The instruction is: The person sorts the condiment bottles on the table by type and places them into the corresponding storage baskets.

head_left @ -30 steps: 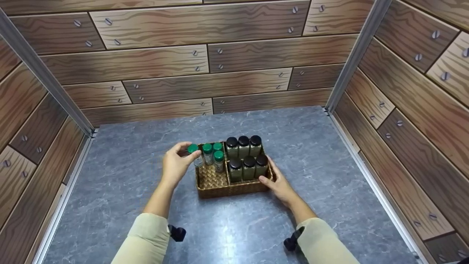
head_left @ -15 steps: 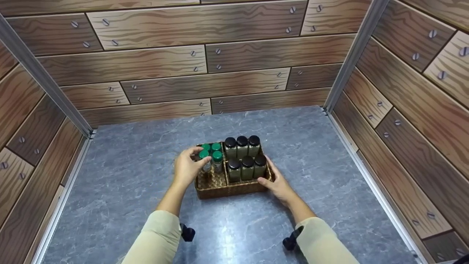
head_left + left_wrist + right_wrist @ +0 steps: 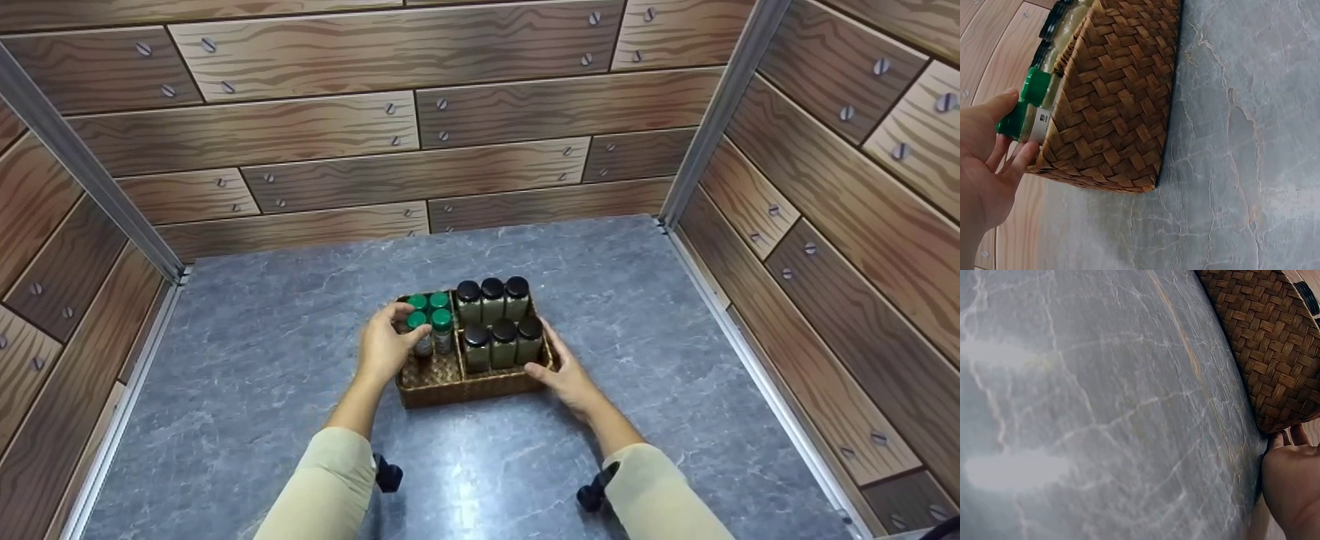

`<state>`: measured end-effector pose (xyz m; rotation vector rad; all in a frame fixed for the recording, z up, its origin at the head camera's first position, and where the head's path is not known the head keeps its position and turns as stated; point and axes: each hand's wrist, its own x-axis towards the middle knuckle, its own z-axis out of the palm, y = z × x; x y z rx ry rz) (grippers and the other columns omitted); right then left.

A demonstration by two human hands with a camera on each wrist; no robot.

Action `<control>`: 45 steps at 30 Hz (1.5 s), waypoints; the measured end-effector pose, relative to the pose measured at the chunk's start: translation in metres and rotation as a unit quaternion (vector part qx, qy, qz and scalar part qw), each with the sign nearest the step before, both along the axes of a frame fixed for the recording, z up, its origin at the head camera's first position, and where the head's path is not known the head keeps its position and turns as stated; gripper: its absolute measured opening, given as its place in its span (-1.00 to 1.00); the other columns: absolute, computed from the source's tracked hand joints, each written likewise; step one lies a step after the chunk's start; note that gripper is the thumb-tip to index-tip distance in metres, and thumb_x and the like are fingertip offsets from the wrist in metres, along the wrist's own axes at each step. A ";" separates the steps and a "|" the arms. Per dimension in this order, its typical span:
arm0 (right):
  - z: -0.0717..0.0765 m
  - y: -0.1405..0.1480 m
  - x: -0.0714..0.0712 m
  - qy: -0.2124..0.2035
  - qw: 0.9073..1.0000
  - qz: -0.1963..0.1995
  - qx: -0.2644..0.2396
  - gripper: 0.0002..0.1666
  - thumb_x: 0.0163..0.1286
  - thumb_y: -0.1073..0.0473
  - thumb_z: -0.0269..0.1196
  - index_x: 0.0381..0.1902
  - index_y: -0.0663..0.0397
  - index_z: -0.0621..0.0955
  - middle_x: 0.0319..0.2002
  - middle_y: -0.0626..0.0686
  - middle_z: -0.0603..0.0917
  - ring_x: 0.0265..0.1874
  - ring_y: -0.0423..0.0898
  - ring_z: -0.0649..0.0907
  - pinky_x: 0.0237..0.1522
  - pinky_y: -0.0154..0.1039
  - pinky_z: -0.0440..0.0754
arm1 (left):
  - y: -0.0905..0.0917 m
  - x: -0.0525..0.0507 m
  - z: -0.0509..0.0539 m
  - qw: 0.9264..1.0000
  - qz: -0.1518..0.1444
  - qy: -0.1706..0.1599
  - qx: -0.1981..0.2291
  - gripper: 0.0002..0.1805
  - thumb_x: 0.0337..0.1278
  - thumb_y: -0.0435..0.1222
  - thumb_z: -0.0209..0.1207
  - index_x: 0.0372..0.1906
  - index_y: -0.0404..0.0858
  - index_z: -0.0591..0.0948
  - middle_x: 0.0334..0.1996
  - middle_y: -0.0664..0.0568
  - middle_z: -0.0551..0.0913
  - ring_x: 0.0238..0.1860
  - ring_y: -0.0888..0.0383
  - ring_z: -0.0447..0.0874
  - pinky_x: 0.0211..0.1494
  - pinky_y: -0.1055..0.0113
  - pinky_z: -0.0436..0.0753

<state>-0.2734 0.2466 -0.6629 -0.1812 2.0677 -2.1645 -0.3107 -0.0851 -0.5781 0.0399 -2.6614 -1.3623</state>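
Observation:
A woven basket (image 3: 469, 391) with compartments stands on the grey surface. My left hand (image 3: 382, 349) pinches a small green-capped spice jar (image 3: 418, 322), upright in the left compartment, thumb on the near side. In the left wrist view the held jar (image 3: 1027, 125) shows a white label and its lower part is hidden by the basket wall. Beside it stand several other green-capped jars (image 3: 442, 321). Several black-capped jars (image 3: 504, 331) fill the right compartments in two rows. My right hand (image 3: 571, 384) grips the basket's right end, thumb at the front corner and fingers along the side.
The grey marbled tabletop (image 3: 285, 322) lies around the basket. Wood-patterned panels (image 3: 337, 176) rise behind and at both sides, joined by metal corner posts (image 3: 694, 150). A black strap mount (image 3: 388, 474) is worn on each wrist.
My left hand has brought the green-capped jar from the basket's left edge rightward and down into the left compartment, in front of the back green-capped jars. The right hand has kept its hold.

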 end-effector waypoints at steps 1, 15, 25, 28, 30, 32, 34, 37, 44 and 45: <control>0.000 0.000 0.000 0.000 1.000 0.000 0.000 0.17 0.47 0.29 0.44 0.80 -0.23 0.05 0.79 0.15 0.07 0.72 0.17 0.18 0.75 0.06 0.09 | 0.000 0.000 -0.001 1.000 -0.001 0.002 -0.002 -0.54 0.19 -0.17 0.58 0.14 -0.22 0.73 0.00 -0.14 0.79 -0.04 -0.04 0.77 0.08 0.04 0.76; -0.001 0.001 0.000 0.004 1.000 0.007 -0.002 0.16 0.48 0.30 0.42 0.80 -0.27 0.05 0.79 0.10 0.08 0.72 0.09 0.19 0.74 -0.05 0.11 | 0.004 -0.002 -0.012 0.995 0.002 0.071 -0.070 -0.56 0.10 -0.17 0.62 0.03 -0.23 0.74 -0.11 -0.13 0.80 -0.09 -0.07 0.76 0.08 -0.01 0.74; 0.001 0.000 0.003 0.002 1.000 0.003 0.005 0.17 0.47 0.27 0.44 0.80 -0.24 0.05 0.79 0.14 0.06 0.73 0.15 0.15 0.76 0.04 0.06 | 0.005 0.000 -0.013 0.992 0.015 0.092 -0.081 -0.58 0.08 -0.15 0.63 -0.03 -0.23 0.74 -0.19 -0.13 0.78 -0.15 -0.08 0.74 0.03 -0.04 0.74; 0.002 0.000 0.003 0.004 1.000 0.004 0.007 0.17 0.47 0.27 0.44 0.80 -0.23 0.05 0.79 0.13 0.06 0.74 0.14 0.14 0.77 0.04 0.04 | 0.004 0.001 -0.013 0.992 0.016 0.095 -0.082 -0.58 0.06 -0.17 0.64 -0.04 -0.23 0.74 -0.20 -0.13 0.78 -0.15 -0.08 0.74 0.03 -0.04 0.74; 0.001 -0.001 0.003 0.006 1.000 0.004 0.007 0.16 0.48 0.28 0.43 0.80 -0.22 0.05 0.79 0.13 0.06 0.75 0.13 0.14 0.77 0.03 0.03 | 0.004 0.001 -0.013 0.992 0.015 0.097 -0.081 -0.58 0.05 -0.19 0.64 -0.03 -0.23 0.74 -0.20 -0.14 0.78 -0.16 -0.09 0.73 0.04 -0.05 0.73; 0.001 0.000 0.002 0.004 1.000 0.003 0.006 0.16 0.47 0.30 0.43 0.80 -0.22 0.06 0.79 0.12 0.07 0.74 0.11 0.15 0.76 0.00 0.05 | 0.005 0.001 -0.014 0.992 0.013 0.098 -0.084 -0.57 0.05 -0.20 0.65 -0.03 -0.24 0.73 -0.20 -0.14 0.77 -0.16 -0.09 0.73 0.03 -0.05 0.73; 0.000 -0.001 0.002 0.000 1.000 0.000 0.005 0.17 0.45 0.31 0.44 0.80 -0.23 0.07 0.78 0.10 0.09 0.73 0.09 0.18 0.74 -0.06 0.10 | 0.006 0.001 -0.015 0.992 0.013 0.095 -0.085 -0.56 0.05 -0.22 0.65 -0.01 -0.25 0.73 -0.20 -0.15 0.77 -0.17 -0.09 0.73 0.03 -0.05 0.73; -0.001 -0.001 0.000 -0.003 1.000 -0.002 0.004 0.20 0.43 0.33 0.46 0.80 -0.22 0.07 0.78 0.10 0.12 0.72 0.06 0.20 0.69 -0.26 0.19 | 0.007 0.000 -0.016 0.992 0.020 0.086 -0.089 -0.55 0.06 -0.24 0.64 0.01 -0.26 0.71 -0.19 -0.15 0.77 -0.17 -0.09 0.74 0.03 -0.04 0.73; -0.003 -0.002 -0.007 0.002 1.000 0.005 -0.002 0.21 0.40 0.34 0.48 0.80 -0.21 0.09 0.76 0.09 0.18 0.70 0.03 0.23 0.51 -0.56 0.30 | 0.010 -0.005 -0.014 0.993 0.040 0.064 -0.095 -0.47 0.07 -0.25 0.64 0.07 -0.27 0.63 -0.13 -0.18 0.77 -0.13 -0.14 0.77 0.06 -0.06 0.75; -0.003 -0.002 -0.007 0.001 1.000 0.005 0.001 0.21 0.40 0.33 0.49 0.80 -0.22 0.09 0.76 0.09 0.18 0.70 0.03 0.23 0.52 -0.54 0.30 | 0.010 -0.005 -0.015 0.993 0.038 0.061 -0.093 -0.47 0.07 -0.25 0.64 0.08 -0.27 0.62 -0.11 -0.18 0.77 -0.12 -0.14 0.78 0.08 -0.06 0.75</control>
